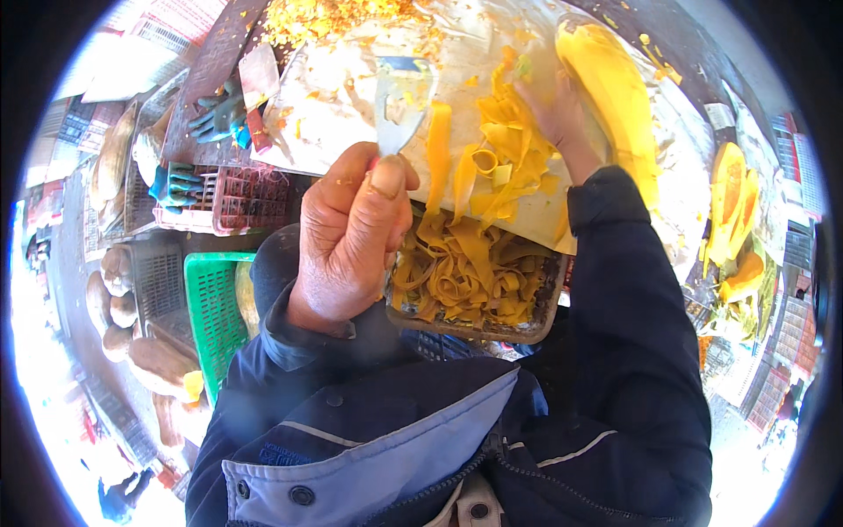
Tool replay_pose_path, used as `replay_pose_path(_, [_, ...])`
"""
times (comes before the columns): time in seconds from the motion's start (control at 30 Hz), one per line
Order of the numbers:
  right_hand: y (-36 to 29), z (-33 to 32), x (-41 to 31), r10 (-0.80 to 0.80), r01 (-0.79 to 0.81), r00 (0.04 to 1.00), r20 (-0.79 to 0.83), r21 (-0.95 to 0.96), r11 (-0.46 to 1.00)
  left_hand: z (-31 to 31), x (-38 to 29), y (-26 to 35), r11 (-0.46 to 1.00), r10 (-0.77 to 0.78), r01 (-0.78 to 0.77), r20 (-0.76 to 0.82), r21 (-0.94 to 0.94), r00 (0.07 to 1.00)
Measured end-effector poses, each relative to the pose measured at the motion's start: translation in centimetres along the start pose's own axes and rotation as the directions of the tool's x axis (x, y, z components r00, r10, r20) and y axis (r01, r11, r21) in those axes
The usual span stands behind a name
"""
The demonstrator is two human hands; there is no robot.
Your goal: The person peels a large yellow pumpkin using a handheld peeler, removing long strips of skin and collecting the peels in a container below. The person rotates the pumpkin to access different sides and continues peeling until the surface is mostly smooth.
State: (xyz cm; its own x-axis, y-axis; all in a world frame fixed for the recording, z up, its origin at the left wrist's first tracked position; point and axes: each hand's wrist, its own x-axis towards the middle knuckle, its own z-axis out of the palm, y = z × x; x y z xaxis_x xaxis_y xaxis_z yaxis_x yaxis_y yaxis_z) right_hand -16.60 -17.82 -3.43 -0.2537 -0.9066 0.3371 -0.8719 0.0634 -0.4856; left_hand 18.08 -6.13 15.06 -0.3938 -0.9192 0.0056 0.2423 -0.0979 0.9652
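My left hand [362,230] is closed around the handle of a wide metal peeler [395,125], its blade end pointing away from me. My right hand [560,115], blurred, touches a pile of orange-yellow peel strips [510,151] on the pale covered work surface [362,85]. Just right of that hand lies a long peeled yellow squash [616,99]. Some strips hang over the front edge of the surface. Below it, a rectangular tub [481,329] holds many curled peel strips [467,270].
A broad blade with a red handle [259,128] lies at the left beside a dark glove [220,115]. Orange scraps [323,23] cover the far edge. A green crate [207,316], a red crate [253,197] and unpeeled squashes [155,362] stand left. Cut squash [728,191] lies right.
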Motion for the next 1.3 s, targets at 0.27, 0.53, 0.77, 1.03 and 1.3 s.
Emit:
replay_pose_path(0.27, [-6.1, 1.9, -5.0, -0.387, 0.366, 0.887, 0.254, 0.127, 0.922, -0.2, 0.2, -0.1, 0.998, -0.011, 0.013, -0.02, 0.063, 1.0])
replay_pose_path(0.53, [-12.0, -2.7, -20.8, -0.434, 0.391, 0.859, 0.27, 0.202, 0.898, 0.3, -0.2, -0.9, 0.994, 0.07, -0.069, 0.002, 0.085, 0.998])
replay_pose_path(0.77, [-13.5, -4.8, -23.8, -0.259, 0.235, 0.957, 0.133, 0.168, 0.957, -0.8, -0.6, -1.3, 0.989, 0.127, -0.131, 0.058, 0.064, 0.99])
replay_pose_path(1.03, [-11.2, -3.2, -12.7, 0.092, -0.097, 0.995, -0.048, -0.105, 0.99, -0.4, -0.7, -1.9, 0.988, 0.12, -0.132, 0.133, 0.079, 0.984])
replay_pose_path(1.3, [-16.9, -2.0, -21.9, -0.358, 0.364, 0.855, 0.376, 0.058, 0.93, -0.1, -0.6, -1.9, 0.986, 0.14, -0.151, 0.134, 0.074, 0.981])
